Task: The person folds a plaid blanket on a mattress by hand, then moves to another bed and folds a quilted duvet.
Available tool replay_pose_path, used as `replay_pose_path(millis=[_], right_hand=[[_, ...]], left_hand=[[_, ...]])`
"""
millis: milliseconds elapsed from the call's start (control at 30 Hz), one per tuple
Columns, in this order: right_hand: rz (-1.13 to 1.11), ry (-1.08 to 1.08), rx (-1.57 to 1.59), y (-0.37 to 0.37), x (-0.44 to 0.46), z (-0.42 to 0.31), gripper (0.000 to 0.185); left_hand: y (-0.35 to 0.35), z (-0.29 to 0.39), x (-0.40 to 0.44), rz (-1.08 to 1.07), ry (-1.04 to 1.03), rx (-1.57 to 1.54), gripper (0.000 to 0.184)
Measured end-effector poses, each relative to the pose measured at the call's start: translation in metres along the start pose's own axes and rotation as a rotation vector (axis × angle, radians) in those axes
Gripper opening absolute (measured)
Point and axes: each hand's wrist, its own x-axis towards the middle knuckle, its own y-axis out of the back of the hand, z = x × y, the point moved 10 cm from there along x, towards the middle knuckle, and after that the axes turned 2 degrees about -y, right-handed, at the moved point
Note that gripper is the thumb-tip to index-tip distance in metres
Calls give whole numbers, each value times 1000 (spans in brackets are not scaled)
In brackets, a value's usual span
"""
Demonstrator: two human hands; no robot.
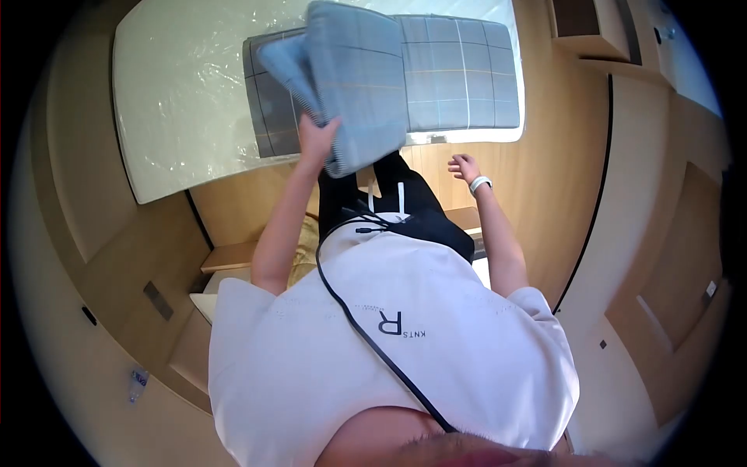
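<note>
A blue-grey padded mat [459,74] with a line-check pattern lies on a white, plastic-covered mattress [187,93]. Its left part is lifted and folded, standing up in layers. My left hand [317,138] grips the lower edge of the raised fold, with the thumb on one side of it. Off to the right of the mat, my right hand [464,166] hangs in the air below the mattress edge, fingers partly spread and holding nothing. A white band circles the right wrist.
The wooden bed frame [537,167] surrounds the mattress. A wooden shelf [229,257] is at the left. A black cable [358,331] hangs down my shirt. A small plastic item [138,384] lies at the lower left.
</note>
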Motion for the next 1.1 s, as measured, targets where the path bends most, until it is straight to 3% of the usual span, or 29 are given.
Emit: replay_pose_path(millis=[67,100,167,200,300,367,433,600,667,733,767,833,900,933,1033,1100], right_hand=[[42,-43,-3,22,8,19,34],[39,-93,35,31,7,25,36],[29,-135,51,49,17,54,38],[20,-161,68,54,19,61,39],[42,-171,32,77,8,63,40],[64,-150,38,90,3,62,40],[75,-160,39,103,7,64,40],[112,-199,13,133,37,86,36],[136,-172,32,146,60,87,42],[499,270,-373,187,103,61,53],[516,251,-263,192,99,31,64],[603,345,-167,210,136,4,66],[684,439,-300,212,140,-68,80],[618,433,-193,206,152,-92,84],[568,407,-139,202,198,-143,85],[555,368,-201,207,215,-154,82]], left_hand=[[-67,90,-12,-178,-262,-50,59],[-106,130,-26,-340,-356,-234,57],[-182,149,-52,-741,-132,-549,51],[-207,156,-64,-870,-88,-553,44],[-249,154,-72,-1057,-194,-351,35],[-253,124,-57,-973,-251,-161,29],[-234,92,-36,-883,-127,-217,25],[-137,-14,10,-377,127,-99,17],[-104,-70,17,-306,224,-67,18],[-82,-106,11,-268,335,-54,19],[-74,-120,6,-244,385,-65,19],[-62,-145,1,-213,444,-19,18],[-53,-177,6,-181,483,14,19],[-43,-196,7,-146,522,47,22],[-14,-239,38,-32,381,264,36],[19,-242,68,61,211,650,54]])
